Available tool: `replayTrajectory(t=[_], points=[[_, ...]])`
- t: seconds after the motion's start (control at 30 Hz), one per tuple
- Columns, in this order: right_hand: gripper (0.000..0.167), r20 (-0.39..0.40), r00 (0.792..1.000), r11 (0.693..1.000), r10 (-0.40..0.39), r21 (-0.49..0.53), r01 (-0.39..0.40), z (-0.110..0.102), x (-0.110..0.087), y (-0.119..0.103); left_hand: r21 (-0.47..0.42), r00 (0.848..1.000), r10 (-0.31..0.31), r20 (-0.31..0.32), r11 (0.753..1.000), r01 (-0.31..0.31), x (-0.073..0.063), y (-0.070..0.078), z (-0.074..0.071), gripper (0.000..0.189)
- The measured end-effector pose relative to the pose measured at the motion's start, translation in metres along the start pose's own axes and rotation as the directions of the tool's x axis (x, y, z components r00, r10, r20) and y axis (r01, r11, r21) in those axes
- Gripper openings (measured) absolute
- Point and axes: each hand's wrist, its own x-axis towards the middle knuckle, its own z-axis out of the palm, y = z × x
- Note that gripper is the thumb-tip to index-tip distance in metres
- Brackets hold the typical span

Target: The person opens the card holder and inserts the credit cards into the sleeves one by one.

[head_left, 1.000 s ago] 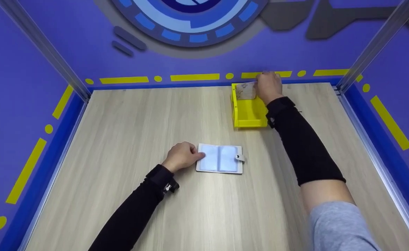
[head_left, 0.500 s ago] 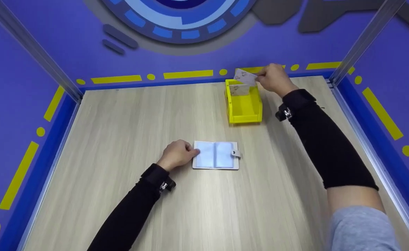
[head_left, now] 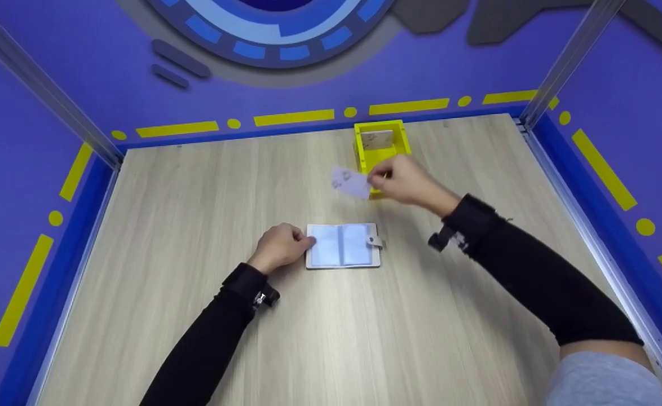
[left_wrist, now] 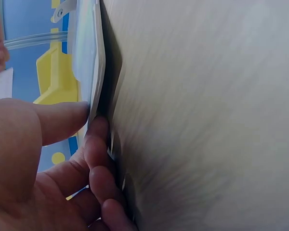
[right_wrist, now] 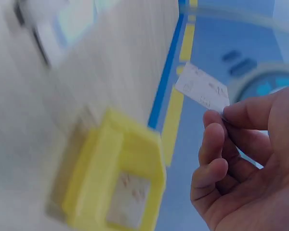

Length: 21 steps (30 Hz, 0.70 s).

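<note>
An open card holder [head_left: 325, 246] with clear sleeves and a white snap strap lies on the table. My left hand [head_left: 279, 247] pinches its left edge, thumb on top and fingers under the cover, as the left wrist view shows. My right hand [head_left: 407, 179] pinches a pale printed card [right_wrist: 202, 87] by one end between thumb and fingertips. In the head view that card is in the air between the yellow bin [head_left: 358, 148] and the card holder. Another printed card [head_left: 377, 140] leans against the bin's back wall.
The wooden table [head_left: 195, 197] is bordered by blue panels [head_left: 83, 79] with yellow marks at the back and both sides. The yellow bin stands near the back panel, its front partly hidden by my right hand.
My right hand has lifted a card out of the bin and brought it forward and left, toward the card holder. My left hand keeps its hold on the holder's edge.
</note>
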Motion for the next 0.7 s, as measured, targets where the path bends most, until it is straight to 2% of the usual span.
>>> replayTrajectory(t=[0.13, 0.27, 0.53, 0.7], points=[[0.023, 0.034, 0.998, 0.998, -0.054, -0.03, 0.055, 0.033, -0.02, 0.003, -0.003, 1.0, 0.003, -0.003, 1.0, -0.003, 0.0, -0.002, 0.003, 0.04], [0.022, 0.1, 0.994, 0.991, -0.041, -0.121, 0.053, 0.052, -0.031, 0.015, -0.008, 1.0, 0.002, -0.001, 1.0, -0.002, -0.001, -0.003, 0.007, 0.037], [0.027, 0.219, 0.971, 0.961, 0.096, -0.273, -0.033, 0.052, -0.039, 0.024, 0.01, 1.0, -0.014, 0.009, 1.0, 0.014, -0.001, -0.001, 0.006, 0.037], [0.035, 0.223, 0.97, 0.954, 0.1, -0.298, -0.03, 0.053, -0.043, 0.021, 0.027, 1.0, -0.018, 0.001, 0.999, 0.018, 0.0, 0.001, 0.003, 0.038]])
